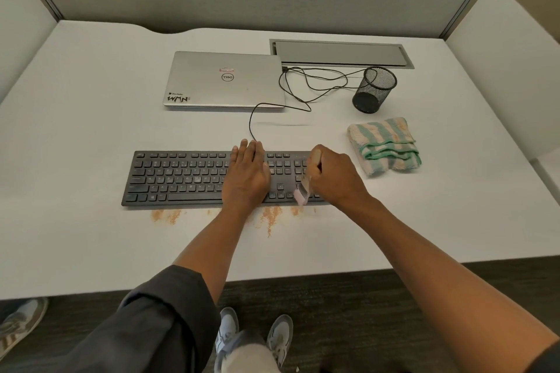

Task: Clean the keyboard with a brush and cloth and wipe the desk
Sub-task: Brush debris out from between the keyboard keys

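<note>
A black keyboard [181, 179] lies across the middle of the white desk [91, 251]. My left hand [247, 172] rests flat on its middle keys, fingers together and pointing away. My right hand [331, 175] is closed on the pale handle of a small brush [303, 192], whose light bristles touch the keyboard's front right edge. Orange-brown crumbs [271, 216] are scattered on the desk just in front of the keyboard. A folded green-and-peach striped cloth [385, 145] lies to the right of the keyboard, untouched.
A shut silver laptop [224, 79] sits behind the keyboard, with a black cable [303, 85] looping beside it. A black mesh pen cup [374, 89] lies tilted at the back right, near a grey cable hatch [339, 53]. Partition walls enclose the desk.
</note>
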`<act>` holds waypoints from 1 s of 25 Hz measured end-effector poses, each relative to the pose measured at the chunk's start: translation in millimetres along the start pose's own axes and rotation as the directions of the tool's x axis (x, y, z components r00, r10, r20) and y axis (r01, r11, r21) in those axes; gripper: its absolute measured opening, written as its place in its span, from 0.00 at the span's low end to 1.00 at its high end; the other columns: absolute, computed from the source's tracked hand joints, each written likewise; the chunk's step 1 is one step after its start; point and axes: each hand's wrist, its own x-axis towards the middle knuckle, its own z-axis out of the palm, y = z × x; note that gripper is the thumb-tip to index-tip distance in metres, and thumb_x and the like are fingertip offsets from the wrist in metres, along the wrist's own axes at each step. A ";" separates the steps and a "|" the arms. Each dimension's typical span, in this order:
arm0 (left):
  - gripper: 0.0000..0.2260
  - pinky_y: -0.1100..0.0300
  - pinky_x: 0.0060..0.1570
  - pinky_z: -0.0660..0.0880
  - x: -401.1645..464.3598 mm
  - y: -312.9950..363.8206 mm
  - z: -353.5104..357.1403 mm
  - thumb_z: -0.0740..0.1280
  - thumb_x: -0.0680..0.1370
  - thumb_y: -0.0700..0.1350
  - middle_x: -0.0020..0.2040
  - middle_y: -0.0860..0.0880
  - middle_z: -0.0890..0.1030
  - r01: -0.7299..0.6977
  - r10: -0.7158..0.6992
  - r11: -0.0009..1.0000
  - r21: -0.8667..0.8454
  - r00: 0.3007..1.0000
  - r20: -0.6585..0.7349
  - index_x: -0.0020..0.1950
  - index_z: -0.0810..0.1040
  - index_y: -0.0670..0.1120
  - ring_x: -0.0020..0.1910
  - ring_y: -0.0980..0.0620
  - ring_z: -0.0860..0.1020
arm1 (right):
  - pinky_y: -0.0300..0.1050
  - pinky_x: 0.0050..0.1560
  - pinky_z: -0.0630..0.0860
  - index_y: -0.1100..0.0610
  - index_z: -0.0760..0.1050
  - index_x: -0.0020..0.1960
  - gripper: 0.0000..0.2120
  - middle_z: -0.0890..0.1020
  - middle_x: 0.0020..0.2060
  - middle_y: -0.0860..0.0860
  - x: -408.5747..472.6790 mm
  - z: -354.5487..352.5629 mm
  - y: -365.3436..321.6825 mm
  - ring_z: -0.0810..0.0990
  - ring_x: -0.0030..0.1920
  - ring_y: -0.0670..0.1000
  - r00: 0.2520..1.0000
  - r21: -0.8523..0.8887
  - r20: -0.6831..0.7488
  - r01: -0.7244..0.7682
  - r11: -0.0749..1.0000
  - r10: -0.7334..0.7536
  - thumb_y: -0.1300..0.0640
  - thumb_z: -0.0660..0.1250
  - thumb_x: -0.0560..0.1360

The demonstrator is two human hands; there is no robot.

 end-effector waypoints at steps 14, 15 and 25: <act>0.27 0.50 0.80 0.41 -1.5 -0.3 -1.7 0.48 0.85 0.49 0.82 0.41 0.57 0.002 -0.002 1.000 0.004 1.000 0.012 0.82 0.52 0.40 0.82 0.44 0.49 | 0.37 0.38 0.74 0.55 0.75 0.42 0.10 0.80 0.34 0.43 -7.9 -17.1 18.0 0.79 0.37 0.43 0.998 0.202 -0.003 -0.058 0.978 0.060 0.61 0.60 0.80; 0.27 0.50 0.80 0.41 -1.0 -0.8 -2.0 0.48 0.85 0.49 0.82 0.41 0.56 0.005 -0.005 1.000 -0.001 1.000 0.015 0.82 0.52 0.40 0.82 0.44 0.49 | 0.33 0.39 0.74 0.55 0.74 0.42 0.10 0.80 0.36 0.43 -6.9 -15.9 17.5 0.79 0.39 0.40 0.999 0.217 0.015 -0.048 0.975 0.046 0.64 0.60 0.80; 0.27 0.50 0.80 0.42 -0.1 -0.9 -0.1 0.48 0.85 0.49 0.82 0.41 0.57 0.007 -0.007 1.000 0.000 1.000 0.014 0.82 0.53 0.40 0.82 0.44 0.50 | 0.36 0.51 0.75 0.47 0.72 0.39 0.17 0.81 0.40 0.44 5.1 -1.8 13.1 0.81 0.44 0.40 0.991 0.145 0.117 0.043 0.989 -0.061 0.67 0.61 0.79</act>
